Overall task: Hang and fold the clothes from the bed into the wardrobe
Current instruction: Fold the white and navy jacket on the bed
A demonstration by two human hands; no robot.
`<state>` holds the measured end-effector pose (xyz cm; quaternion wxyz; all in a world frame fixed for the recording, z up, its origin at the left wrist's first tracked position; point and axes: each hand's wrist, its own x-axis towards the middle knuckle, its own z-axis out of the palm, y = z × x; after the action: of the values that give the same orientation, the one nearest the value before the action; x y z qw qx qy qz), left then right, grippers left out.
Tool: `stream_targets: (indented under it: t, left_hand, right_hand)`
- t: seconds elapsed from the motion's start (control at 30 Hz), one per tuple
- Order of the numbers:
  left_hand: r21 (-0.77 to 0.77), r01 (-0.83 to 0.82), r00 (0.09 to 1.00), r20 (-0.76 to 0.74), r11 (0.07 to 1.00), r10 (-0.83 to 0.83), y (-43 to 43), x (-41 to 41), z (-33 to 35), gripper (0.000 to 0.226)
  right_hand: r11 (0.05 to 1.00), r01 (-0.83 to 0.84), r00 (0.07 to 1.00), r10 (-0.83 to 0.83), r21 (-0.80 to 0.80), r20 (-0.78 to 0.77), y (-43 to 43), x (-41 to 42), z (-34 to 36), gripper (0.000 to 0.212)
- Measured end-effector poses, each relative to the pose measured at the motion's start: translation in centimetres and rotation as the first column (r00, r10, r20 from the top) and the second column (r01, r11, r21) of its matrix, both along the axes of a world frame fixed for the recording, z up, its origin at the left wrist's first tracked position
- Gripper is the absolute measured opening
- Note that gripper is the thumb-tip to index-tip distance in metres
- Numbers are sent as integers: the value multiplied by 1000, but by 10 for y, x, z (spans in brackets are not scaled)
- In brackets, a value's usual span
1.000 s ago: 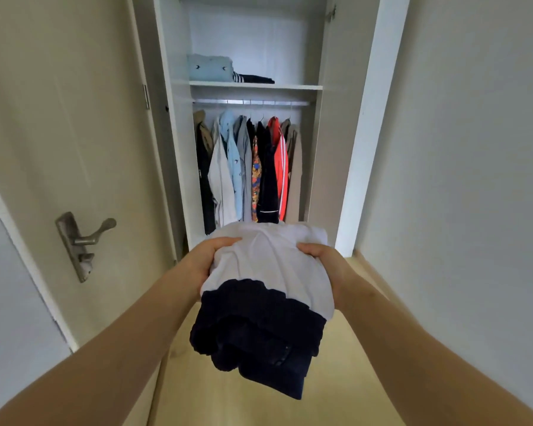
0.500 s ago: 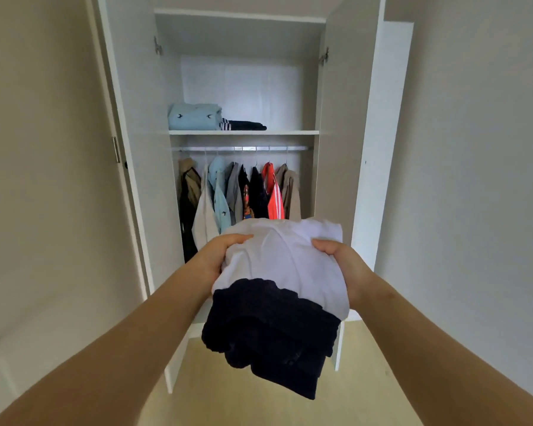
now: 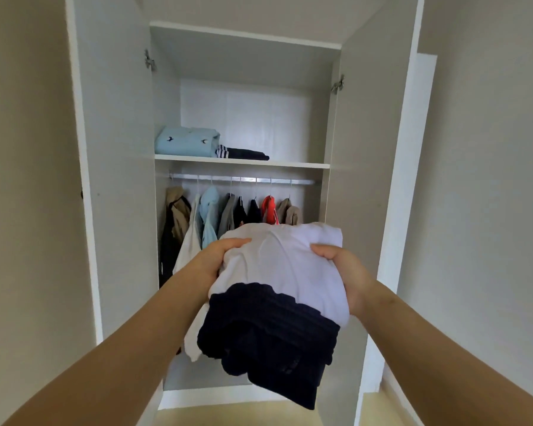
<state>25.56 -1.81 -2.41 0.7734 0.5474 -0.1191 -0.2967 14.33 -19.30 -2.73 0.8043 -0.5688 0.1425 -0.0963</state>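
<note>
my left hand (image 3: 219,259) and right hand (image 3: 343,270) grip a folded stack of clothes (image 3: 277,290) at centre frame, thumbs pressed on the white top, the other fingers hidden beneath. behind it the wardrobe (image 3: 114,179) stands open, folded clothes on its shelf (image 3: 296,164), shirts hanging below.

Bare left forearm (image 3: 120,348) and left hand (image 3: 217,258); bare right forearm (image 3: 443,342) and right hand (image 3: 346,270).
</note>
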Motion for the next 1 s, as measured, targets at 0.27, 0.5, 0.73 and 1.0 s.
stream_targets:
  t: [0.27, 0.5, 0.73, 1.0]
  left_hand:
    - [-45, -21, 999, 46, 999, 24, -50, 157, 55, 30]
    - [-96, -81, 992, 89, 992, 89, -104, 256, 73, 37]
    - [-156, -99, 969, 210, 983, 131, -156, 345, 100, 18]
    - [-232, -94, 961, 234, 968, 150, -234, 454, 150, 21]
  right_hand:
    - [998, -64, 994, 65, -14, 88, -54, 161, 48, 32]
    - [999, -50, 992, 52, -16, 112, -105, 265, 71, 36]
    - [993, -85, 979, 100, -88, 180, -160, 361, 102, 20]
    - [976, -92, 972, 131, -198, 193, -246, 481, 158, 22]
